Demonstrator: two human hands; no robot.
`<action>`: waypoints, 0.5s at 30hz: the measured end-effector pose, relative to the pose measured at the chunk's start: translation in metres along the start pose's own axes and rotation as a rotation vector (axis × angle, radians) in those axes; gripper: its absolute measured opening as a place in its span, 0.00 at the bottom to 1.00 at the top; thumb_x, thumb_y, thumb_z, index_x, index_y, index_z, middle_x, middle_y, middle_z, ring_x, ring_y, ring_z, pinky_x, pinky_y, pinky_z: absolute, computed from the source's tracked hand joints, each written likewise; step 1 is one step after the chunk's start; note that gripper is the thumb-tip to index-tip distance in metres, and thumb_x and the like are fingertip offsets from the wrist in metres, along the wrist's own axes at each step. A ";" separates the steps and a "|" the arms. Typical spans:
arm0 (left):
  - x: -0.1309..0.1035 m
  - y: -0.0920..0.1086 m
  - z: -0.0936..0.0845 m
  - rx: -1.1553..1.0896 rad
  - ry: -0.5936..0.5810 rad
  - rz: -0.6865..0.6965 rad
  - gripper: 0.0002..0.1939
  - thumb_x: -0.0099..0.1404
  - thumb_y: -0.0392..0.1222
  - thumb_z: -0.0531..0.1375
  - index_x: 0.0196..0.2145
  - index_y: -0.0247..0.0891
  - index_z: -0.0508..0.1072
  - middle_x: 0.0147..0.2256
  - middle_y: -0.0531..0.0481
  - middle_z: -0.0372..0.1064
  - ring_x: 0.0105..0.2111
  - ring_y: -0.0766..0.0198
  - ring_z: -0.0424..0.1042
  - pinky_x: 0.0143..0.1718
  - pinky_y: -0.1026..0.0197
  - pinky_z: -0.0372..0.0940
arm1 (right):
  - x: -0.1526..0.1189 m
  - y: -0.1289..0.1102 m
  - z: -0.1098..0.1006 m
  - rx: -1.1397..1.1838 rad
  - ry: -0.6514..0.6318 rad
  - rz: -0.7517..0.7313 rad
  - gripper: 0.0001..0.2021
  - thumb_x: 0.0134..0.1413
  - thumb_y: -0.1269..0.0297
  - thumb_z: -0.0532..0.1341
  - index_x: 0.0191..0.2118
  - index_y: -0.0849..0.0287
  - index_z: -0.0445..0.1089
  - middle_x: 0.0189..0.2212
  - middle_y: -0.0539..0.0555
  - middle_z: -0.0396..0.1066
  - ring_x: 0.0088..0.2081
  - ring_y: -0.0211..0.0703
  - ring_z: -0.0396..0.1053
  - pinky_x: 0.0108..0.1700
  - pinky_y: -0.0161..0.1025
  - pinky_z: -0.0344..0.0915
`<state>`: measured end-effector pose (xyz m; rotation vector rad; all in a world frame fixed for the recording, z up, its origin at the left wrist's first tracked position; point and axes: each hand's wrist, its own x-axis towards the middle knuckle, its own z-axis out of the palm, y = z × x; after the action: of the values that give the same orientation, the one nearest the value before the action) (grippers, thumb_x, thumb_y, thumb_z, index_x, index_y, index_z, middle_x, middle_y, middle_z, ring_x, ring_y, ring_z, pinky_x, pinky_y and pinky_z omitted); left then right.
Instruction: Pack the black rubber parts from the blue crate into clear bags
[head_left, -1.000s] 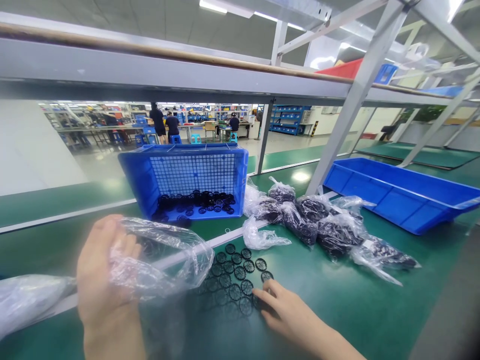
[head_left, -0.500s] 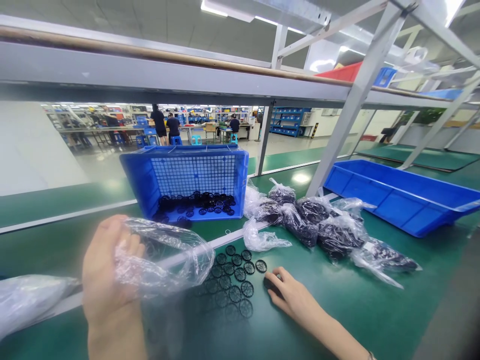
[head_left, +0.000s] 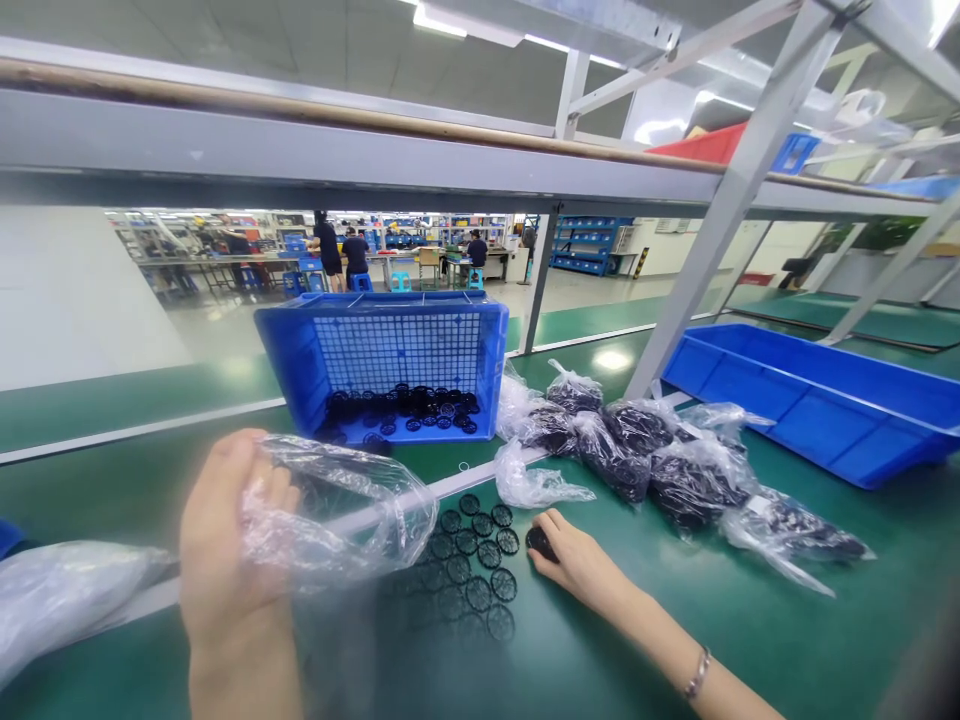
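Note:
My left hand [head_left: 240, 530] is closed around a clear plastic bag [head_left: 352, 510], whose mouth hangs loosely to the right. Through and beside the film, several black spoked wheels [head_left: 478, 592] lie in loose rows on the green table. At the right end of these rows, my right hand [head_left: 559, 545] has its fingers closed on black wheels [head_left: 538, 542], just above or on the tabletop; how many it holds I cannot tell. Behind, a blue crate [head_left: 491, 370] lies tipped on its side, opening towards me, with more black wheels [head_left: 427, 405] piled inside.
Filled clear bags of black parts [head_left: 694, 480] are heaped to the right, near a crumpled plastic bag [head_left: 532, 480]. A long blue bin [head_left: 817, 400] stands beyond them. More plastic bags [head_left: 75, 600] lie at left. A slanted metal post [head_left: 720, 220] and shelf beam [head_left: 375, 145] frame the workplace.
My right hand has moved slightly forward and left, and the wheel that lay beside its fingers is gone from the table. The left hand keeps the bag. The view has turned slightly left.

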<state>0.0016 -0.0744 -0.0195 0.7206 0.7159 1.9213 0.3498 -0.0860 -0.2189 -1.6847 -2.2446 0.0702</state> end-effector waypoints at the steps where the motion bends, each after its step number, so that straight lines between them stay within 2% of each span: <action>1: 0.000 0.000 0.000 -0.001 -0.004 -0.001 0.04 0.63 0.37 0.63 0.31 0.35 0.71 0.18 0.61 0.49 0.16 0.75 0.45 0.13 0.69 0.43 | 0.001 -0.002 -0.001 0.012 -0.013 -0.009 0.08 0.59 0.66 0.57 0.45 0.56 0.63 0.39 0.53 0.64 0.35 0.47 0.70 0.38 0.43 0.69; 6: 0.001 -0.001 0.000 -0.001 -0.016 0.000 0.05 0.62 0.37 0.64 0.31 0.35 0.71 0.18 0.61 0.48 0.15 0.75 0.44 0.13 0.69 0.42 | 0.007 -0.014 -0.006 0.059 -0.091 -0.141 0.17 0.63 0.65 0.55 0.56 0.51 0.61 0.45 0.54 0.63 0.33 0.41 0.69 0.39 0.41 0.68; 8: 0.001 -0.001 0.000 -0.005 -0.014 0.002 0.05 0.62 0.37 0.64 0.31 0.35 0.71 0.18 0.61 0.48 0.15 0.75 0.44 0.13 0.69 0.43 | 0.008 -0.016 -0.005 0.063 -0.113 -0.143 0.16 0.62 0.66 0.55 0.55 0.51 0.63 0.44 0.54 0.63 0.34 0.41 0.69 0.39 0.40 0.68; 13: 0.002 -0.001 0.000 -0.019 -0.014 0.005 0.04 0.62 0.37 0.64 0.32 0.35 0.71 0.18 0.61 0.49 0.15 0.75 0.45 0.13 0.70 0.44 | 0.000 -0.022 -0.012 0.076 -0.135 -0.088 0.08 0.57 0.69 0.57 0.43 0.55 0.65 0.39 0.53 0.65 0.37 0.45 0.68 0.39 0.41 0.67; 15: 0.002 -0.002 0.000 -0.016 -0.023 -0.001 0.04 0.62 0.37 0.63 0.32 0.35 0.71 0.18 0.61 0.49 0.15 0.75 0.44 0.13 0.70 0.43 | -0.002 -0.029 -0.019 0.108 -0.145 -0.092 0.09 0.57 0.70 0.57 0.44 0.55 0.64 0.39 0.52 0.66 0.37 0.44 0.68 0.39 0.40 0.66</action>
<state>0.0023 -0.0718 -0.0204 0.7313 0.6855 1.9123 0.3288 -0.0996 -0.1948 -1.5645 -2.3734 0.2955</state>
